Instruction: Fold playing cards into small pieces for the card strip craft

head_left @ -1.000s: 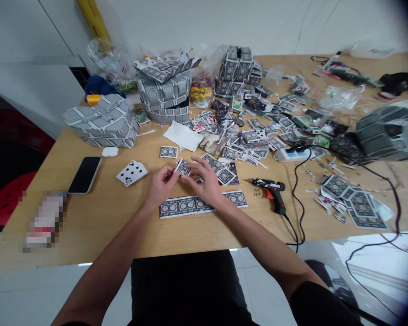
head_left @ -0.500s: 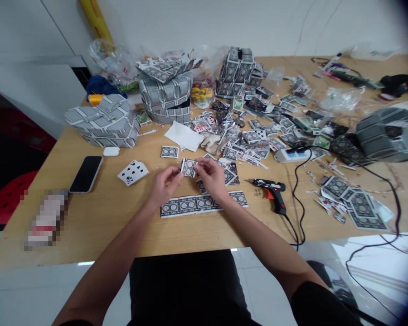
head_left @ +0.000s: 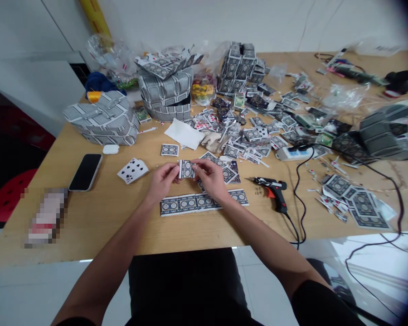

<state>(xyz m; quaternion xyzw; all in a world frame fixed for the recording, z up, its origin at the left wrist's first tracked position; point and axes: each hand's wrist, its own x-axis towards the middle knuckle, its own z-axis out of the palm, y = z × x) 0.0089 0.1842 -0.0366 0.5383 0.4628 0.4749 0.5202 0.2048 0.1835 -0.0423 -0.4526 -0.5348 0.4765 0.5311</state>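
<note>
Between my two hands is a patterned playing card [head_left: 186, 170], its dark blue back facing up and white strips at its edge. My left hand [head_left: 165, 180] pinches its left end, while my right hand [head_left: 209, 176] grips the right end. Below them on the table lies a strip of joined playing cards [head_left: 178, 205], partly covered by my right forearm. A small folded card piece [head_left: 170, 150] rests just beyond my left hand. More loose cards [head_left: 229, 173] lie beside and under my right hand.
A hot glue gun [head_left: 272, 192] with a black cord lies right of my hands. To the left are a ten of spades [head_left: 132, 170] and a phone [head_left: 86, 172]. Woven card baskets [head_left: 104, 120] and a heap of card scraps [head_left: 224, 131] fill the back. A power strip [head_left: 292, 154] sits at right.
My left hand has shifted slightly right and its fingers now meet the card's left end. The card lies more level between both hands.
</note>
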